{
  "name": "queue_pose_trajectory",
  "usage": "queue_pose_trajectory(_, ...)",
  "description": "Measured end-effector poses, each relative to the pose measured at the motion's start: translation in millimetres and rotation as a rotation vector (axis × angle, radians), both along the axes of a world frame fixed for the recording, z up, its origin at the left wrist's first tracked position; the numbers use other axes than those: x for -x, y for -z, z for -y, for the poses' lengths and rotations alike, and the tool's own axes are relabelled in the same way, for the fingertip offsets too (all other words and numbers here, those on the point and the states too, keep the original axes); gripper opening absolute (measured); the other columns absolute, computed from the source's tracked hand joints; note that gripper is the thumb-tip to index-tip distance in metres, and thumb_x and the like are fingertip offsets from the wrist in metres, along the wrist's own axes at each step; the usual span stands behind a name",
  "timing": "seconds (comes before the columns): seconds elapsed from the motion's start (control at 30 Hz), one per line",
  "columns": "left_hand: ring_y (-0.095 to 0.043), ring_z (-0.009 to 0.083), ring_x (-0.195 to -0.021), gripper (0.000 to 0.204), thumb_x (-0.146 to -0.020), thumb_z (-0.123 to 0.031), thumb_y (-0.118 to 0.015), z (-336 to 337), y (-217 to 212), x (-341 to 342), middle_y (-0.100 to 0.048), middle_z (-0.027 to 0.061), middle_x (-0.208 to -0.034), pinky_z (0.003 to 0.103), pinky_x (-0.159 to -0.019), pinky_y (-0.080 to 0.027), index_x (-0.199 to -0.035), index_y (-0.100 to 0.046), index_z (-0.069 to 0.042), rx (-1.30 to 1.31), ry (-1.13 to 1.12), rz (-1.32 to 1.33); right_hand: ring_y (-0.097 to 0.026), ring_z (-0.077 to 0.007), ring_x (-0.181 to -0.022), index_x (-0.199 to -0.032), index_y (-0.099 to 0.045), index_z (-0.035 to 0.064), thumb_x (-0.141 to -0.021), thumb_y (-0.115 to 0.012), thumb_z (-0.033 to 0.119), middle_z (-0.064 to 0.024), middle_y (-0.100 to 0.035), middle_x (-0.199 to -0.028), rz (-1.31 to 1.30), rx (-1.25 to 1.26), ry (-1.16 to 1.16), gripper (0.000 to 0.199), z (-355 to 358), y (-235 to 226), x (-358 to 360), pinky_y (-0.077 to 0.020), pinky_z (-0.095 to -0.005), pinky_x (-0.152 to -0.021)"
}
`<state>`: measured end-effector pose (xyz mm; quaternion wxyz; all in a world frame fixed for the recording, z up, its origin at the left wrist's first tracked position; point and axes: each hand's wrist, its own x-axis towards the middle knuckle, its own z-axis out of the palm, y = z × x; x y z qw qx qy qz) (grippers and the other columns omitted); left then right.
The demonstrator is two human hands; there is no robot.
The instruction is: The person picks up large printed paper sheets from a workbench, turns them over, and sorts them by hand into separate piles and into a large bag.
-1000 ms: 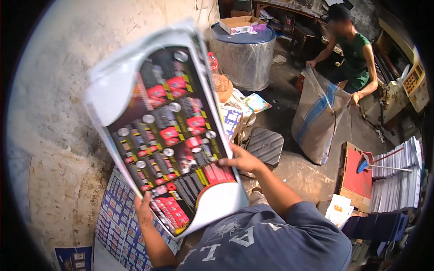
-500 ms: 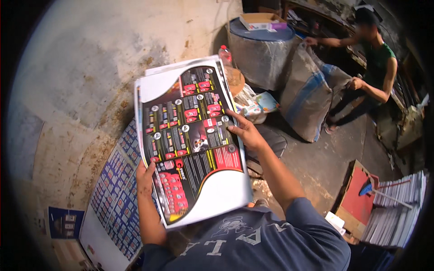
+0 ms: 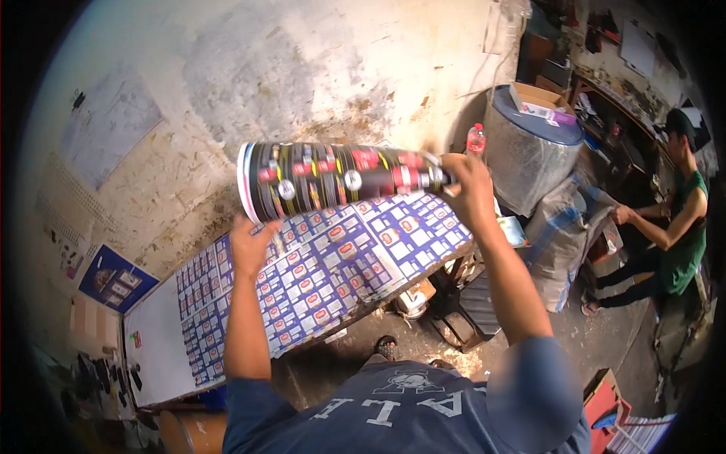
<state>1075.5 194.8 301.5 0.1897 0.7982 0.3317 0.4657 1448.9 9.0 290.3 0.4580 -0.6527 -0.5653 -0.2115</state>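
Both my hands hold a stack of large printed sheets (image 3: 325, 180), bowed into a curve, black with red and yellow print. My left hand (image 3: 251, 240) grips its lower left corner, and my right hand (image 3: 470, 189) is closed round its right end. Just beneath it, sheets of blue printed labels (image 3: 318, 284) with red and white marks lie across a slanting table. Part of that printed surface is hidden behind the stack and my arms.
A bare white stretch of the table (image 3: 155, 348) lies at the left, beside a stained wall. A red-capped bottle (image 3: 475, 141) stands near a wrapped drum (image 3: 522, 163). To the right, another person (image 3: 684, 219) handles a large woven sack (image 3: 563, 242). A red board (image 3: 601, 412) leans lower right.
My view and body have turned left to face the table. The stack has swung from upright before me to lying crosswise above the label sheets, and now curves. The other person's hands are lower on the sack.
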Motion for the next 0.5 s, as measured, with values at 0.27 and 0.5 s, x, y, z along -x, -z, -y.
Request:
queue_pose_trajectory(0.27,-0.064,0.0207,-0.096,0.055,-0.074,-0.019,-0.08,71,252,86,-0.067,0.0172,-0.111,0.035,-0.083,-0.049,-0.121,-0.059,-0.001,0.781,0.005,-0.122,-0.06,-0.0355,-0.106,-0.104,-0.064,0.0056,-0.071,-0.066,0.002,-0.0175,-0.06,-0.117,-0.05,0.443,-0.282,0.033,46,225,70,-0.0505,-0.0413,-0.09)
queue_pose_trajectory(0.5,-0.031,0.0296,-0.139,0.078,-0.07,-0.029,-0.081,159,169,28,-0.038,0.0153,-0.146,0.048,-0.11,-0.025,-0.137,-0.044,-0.01,0.086,-0.116,-0.686,-0.067,-0.0335,-0.091,-0.095,-0.062,0.0033,-0.071,-0.065,-0.006,-0.0138,-0.068,-0.103,-0.29,0.475,-0.27,0.026,69,251,90,-0.0556,-0.0383,-0.077)
